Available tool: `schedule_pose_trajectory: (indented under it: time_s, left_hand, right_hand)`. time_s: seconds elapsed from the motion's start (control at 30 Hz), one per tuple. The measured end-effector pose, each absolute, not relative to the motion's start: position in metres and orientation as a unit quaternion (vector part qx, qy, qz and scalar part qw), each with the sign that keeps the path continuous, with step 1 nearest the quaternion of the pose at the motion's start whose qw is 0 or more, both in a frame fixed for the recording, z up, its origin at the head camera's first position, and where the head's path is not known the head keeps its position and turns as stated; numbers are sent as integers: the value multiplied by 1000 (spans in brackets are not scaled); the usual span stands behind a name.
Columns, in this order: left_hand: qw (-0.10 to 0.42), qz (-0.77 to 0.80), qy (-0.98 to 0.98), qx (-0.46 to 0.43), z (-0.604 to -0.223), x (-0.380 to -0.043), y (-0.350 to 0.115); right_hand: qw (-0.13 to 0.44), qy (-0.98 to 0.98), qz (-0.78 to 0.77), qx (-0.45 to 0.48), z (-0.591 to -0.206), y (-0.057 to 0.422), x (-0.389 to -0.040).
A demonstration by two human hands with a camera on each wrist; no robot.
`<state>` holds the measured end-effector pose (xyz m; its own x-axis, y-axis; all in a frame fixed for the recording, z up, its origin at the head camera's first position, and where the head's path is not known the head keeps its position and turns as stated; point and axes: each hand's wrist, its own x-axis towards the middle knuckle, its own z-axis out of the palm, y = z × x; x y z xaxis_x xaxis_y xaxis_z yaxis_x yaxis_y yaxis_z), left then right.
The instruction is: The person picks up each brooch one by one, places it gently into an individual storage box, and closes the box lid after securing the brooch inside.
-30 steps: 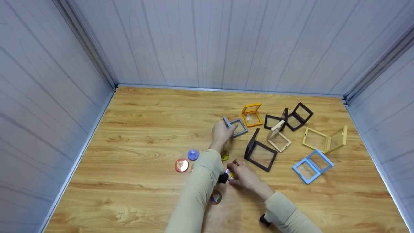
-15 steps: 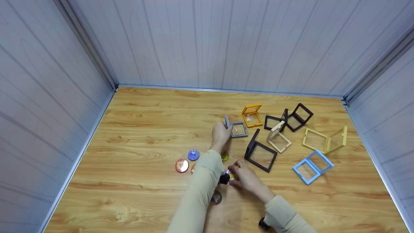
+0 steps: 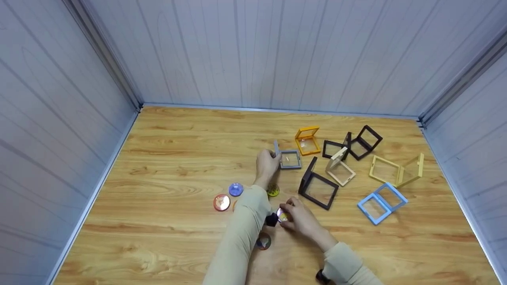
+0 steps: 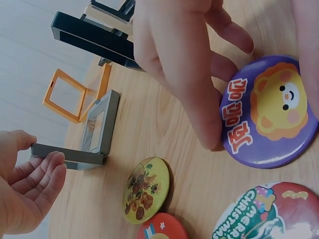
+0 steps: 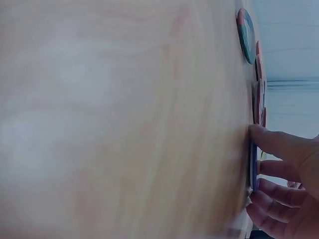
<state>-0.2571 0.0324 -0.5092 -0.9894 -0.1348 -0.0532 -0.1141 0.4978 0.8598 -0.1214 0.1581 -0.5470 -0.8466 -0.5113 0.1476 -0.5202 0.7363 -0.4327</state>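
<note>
My left hand [image 3: 266,164] pinches the raised half of a small grey hinged display frame [image 3: 290,168] between thumb and fingers; its other half lies flat on the table, with clear film inside. My right hand [image 3: 302,219] holds a round purple pin badge [image 4: 279,109] by its edges, thumb on one side and fingers on the other. A lion face and red lettering decorate that badge, which lies flat at table level. Close by are a yellow badge with flowers [image 4: 147,190] and a Christmas badge [image 4: 269,211]. My left sleeve covers some of the badges in the head view.
A blue badge [image 3: 236,189] and a red badge [image 3: 222,202] lie left of my forearm. Several opened frames stand to the right, including an orange one [image 3: 308,141], a large dark one [image 3: 319,192], a blue one [image 3: 374,208] and a yellow one [image 3: 397,171]. Panels enclose the table.
The grey frame has turned so that its flat half sits squarer to the table, and my left hand has drawn slightly back with it. My right hand stays at the purple badge, barely moving.
</note>
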Motion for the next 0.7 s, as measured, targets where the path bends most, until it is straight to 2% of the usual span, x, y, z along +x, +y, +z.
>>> schedule_pose_trajectory:
  time_s: [0.23,0.5,0.7]
  left_hand:
    - [25,-511,-857,67,-514,-253,26]
    - [23,-519,-852,69,-514,-247,19]
    - [52,-512,-856,46,-512,-240,10]
  right_hand:
    - [25,-925,255,282,-551,159,-119]
    - [15,-927,259,271,-552,162,-116]
    - [12,-928,265,262,-551,166,-113]
